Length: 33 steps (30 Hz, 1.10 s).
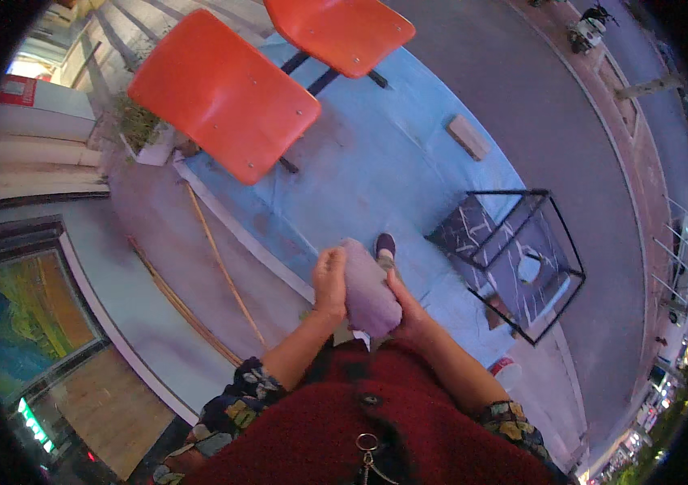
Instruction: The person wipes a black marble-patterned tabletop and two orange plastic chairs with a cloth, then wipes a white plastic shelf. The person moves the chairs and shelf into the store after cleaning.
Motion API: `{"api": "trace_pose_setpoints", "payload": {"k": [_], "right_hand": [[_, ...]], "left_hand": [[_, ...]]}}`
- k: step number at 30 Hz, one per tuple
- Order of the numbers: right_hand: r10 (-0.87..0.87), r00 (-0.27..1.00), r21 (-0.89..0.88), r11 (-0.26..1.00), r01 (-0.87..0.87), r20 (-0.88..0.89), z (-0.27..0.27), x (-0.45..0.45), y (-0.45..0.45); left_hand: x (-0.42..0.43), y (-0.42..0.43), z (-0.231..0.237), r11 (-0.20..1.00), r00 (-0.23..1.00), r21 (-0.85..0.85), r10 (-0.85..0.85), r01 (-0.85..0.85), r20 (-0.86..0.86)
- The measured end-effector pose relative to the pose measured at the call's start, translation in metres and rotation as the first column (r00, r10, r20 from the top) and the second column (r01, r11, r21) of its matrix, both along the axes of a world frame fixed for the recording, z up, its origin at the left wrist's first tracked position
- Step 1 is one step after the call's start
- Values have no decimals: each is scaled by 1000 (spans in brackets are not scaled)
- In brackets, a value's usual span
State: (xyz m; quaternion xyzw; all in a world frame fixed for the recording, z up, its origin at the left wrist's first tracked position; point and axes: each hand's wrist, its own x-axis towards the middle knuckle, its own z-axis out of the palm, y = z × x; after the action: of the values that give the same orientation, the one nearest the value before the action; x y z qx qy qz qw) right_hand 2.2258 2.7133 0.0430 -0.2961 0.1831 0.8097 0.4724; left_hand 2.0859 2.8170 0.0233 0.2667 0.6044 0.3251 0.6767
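Observation:
A folded, pale purple-grey cloth (370, 291) is held between my two hands in front of my waist. My left hand (329, 280) grips its left side with the fingers curled. On the other side my right hand (407, 303) presses the cloth's lower right edge, thumb along it and most fingers hidden underneath. Below lies a blue ground sheet (368, 157), with a dark shoe (385, 244) on it just beyond the cloth.
Two orange plastic chairs (223, 91) stand ahead. To the right are a black metal frame (547, 194) by a dark marble-patterned surface (501, 242), a block (468, 138) and a tub (506, 373). Poles (223, 267) and a planter (153, 148) lie left; a road (501, 79) runs right.

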Motion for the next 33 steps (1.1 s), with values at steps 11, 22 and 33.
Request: {"api": "trace_pose_setpoints", "payload": {"k": [11,22,33], "right_hand": [[100,987,-6,995,-100,127,7,79,97],[-34,740,-64,993,104,671,-15,71,245],[-97,275,34,974,225,957,-40,101,361]], "left_hand": [[52,67,-17,920,878,48,-356,390,-321],[-30,237,-73,876,830,246,-253,414,-497],[-19,449,-113,650,550,356,-114,671,-828]]}}
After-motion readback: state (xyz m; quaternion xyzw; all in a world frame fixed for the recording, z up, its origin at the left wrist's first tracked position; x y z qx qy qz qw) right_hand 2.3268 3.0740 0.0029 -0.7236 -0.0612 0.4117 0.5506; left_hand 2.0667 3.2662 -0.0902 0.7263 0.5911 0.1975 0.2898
